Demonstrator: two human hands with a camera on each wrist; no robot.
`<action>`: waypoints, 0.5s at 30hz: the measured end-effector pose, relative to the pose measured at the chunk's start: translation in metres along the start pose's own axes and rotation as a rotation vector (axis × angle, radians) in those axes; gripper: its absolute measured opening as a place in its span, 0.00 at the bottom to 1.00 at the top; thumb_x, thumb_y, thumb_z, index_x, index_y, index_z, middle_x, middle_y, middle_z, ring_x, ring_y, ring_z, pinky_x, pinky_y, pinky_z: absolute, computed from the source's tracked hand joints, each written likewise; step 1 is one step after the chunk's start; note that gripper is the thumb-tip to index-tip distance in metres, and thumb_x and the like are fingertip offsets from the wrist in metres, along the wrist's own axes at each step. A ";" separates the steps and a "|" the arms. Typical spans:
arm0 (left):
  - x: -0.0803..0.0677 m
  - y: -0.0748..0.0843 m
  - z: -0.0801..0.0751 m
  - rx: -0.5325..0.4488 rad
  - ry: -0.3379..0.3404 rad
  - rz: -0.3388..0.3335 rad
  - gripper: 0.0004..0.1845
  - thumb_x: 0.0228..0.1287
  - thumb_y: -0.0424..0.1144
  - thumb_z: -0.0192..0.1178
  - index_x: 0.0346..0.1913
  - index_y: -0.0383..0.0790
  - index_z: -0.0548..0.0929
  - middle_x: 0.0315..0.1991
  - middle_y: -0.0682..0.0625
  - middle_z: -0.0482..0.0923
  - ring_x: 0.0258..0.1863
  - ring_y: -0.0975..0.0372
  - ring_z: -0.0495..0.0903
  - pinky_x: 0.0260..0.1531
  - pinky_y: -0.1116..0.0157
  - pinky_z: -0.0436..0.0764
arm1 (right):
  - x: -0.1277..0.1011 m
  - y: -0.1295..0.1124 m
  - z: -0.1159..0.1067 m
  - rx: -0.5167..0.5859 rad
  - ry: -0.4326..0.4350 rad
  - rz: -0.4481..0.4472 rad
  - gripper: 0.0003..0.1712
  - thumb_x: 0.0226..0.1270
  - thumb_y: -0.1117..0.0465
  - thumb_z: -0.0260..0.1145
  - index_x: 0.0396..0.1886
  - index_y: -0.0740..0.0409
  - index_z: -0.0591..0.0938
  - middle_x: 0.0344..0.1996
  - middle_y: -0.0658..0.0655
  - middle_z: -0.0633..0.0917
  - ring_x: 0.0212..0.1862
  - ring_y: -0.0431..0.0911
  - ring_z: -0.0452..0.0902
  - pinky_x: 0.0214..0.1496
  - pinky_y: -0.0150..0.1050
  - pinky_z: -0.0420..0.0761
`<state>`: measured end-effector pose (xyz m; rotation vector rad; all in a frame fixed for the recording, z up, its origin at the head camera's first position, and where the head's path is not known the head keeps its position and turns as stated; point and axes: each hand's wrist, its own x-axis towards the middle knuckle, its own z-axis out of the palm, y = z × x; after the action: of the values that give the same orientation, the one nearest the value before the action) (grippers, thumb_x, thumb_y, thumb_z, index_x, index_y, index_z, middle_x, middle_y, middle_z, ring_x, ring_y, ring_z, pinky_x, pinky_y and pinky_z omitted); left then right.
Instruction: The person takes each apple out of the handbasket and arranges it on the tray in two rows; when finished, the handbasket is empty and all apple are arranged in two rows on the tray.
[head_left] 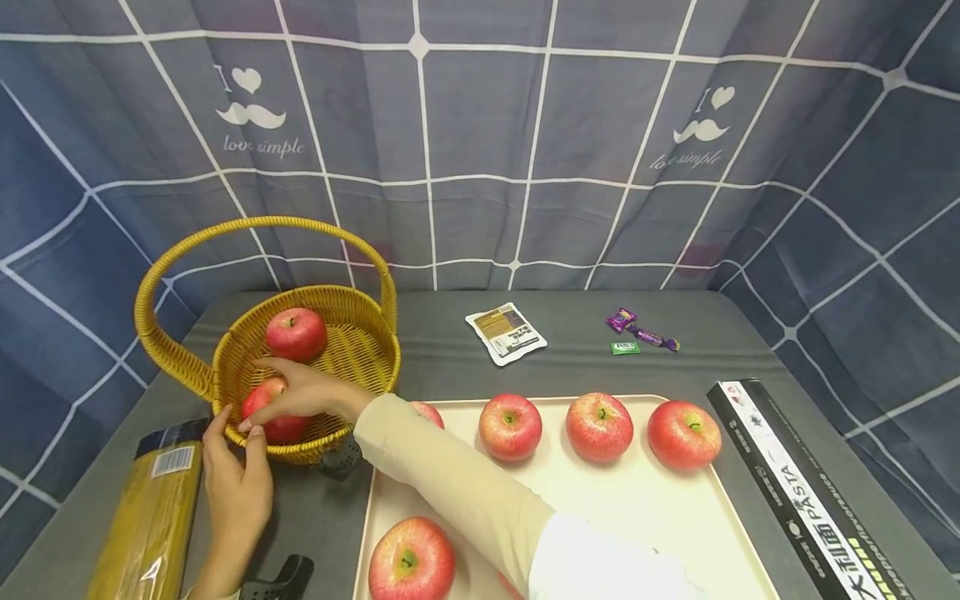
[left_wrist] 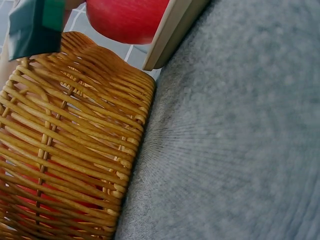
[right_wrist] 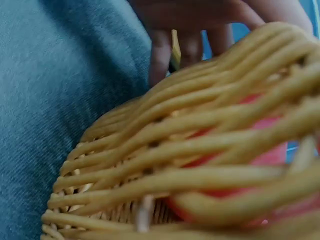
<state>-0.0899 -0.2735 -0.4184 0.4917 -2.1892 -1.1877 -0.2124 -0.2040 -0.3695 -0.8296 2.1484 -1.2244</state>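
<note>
In the head view my right hand reaches over the rim of a yellow wicker basket and grips a red apple lying low at its near left side. That apple is partly covered by the fingers. A second apple sits behind it in the basket. My left hand holds the basket's near left rim, thumb and fingers close to the right fingertips. The left wrist view shows the woven wall with red behind it. In the right wrist view, fingers hang beyond the rim.
A cream tray bearing several apples lies right of the basket, under my right sleeve. Yellow packaged pasta lies at left, a black pasta box at right. A white pouch and small candies lie farther back.
</note>
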 end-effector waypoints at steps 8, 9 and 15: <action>0.001 0.001 0.002 -0.003 -0.001 0.002 0.27 0.67 0.40 0.43 0.67 0.41 0.55 0.64 0.33 0.56 0.64 0.38 0.54 0.57 0.38 0.53 | -0.003 -0.002 -0.013 0.045 -0.026 -0.038 0.30 0.47 0.56 0.72 0.54 0.37 0.76 0.47 0.40 0.81 0.45 0.30 0.73 0.50 0.27 0.70; 0.001 0.001 0.002 -0.002 -0.001 -0.001 0.27 0.67 0.40 0.43 0.67 0.41 0.55 0.64 0.33 0.56 0.64 0.39 0.54 0.57 0.38 0.53 | -0.004 -0.004 -0.017 0.051 -0.017 -0.040 0.29 0.47 0.55 0.71 0.53 0.36 0.77 0.46 0.39 0.81 0.44 0.30 0.73 0.49 0.27 0.71; -0.001 -0.001 0.002 0.024 0.026 0.002 0.26 0.67 0.38 0.42 0.67 0.40 0.55 0.61 0.32 0.59 0.52 0.43 0.62 0.48 0.45 0.59 | -0.029 -0.025 -0.057 0.041 -0.005 -0.184 0.27 0.50 0.53 0.70 0.53 0.37 0.77 0.50 0.36 0.76 0.49 0.30 0.70 0.47 0.27 0.73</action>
<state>-0.0905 -0.2725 -0.4200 0.5118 -2.1834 -1.1490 -0.2261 -0.1614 -0.3180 -1.0302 2.0724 -1.3500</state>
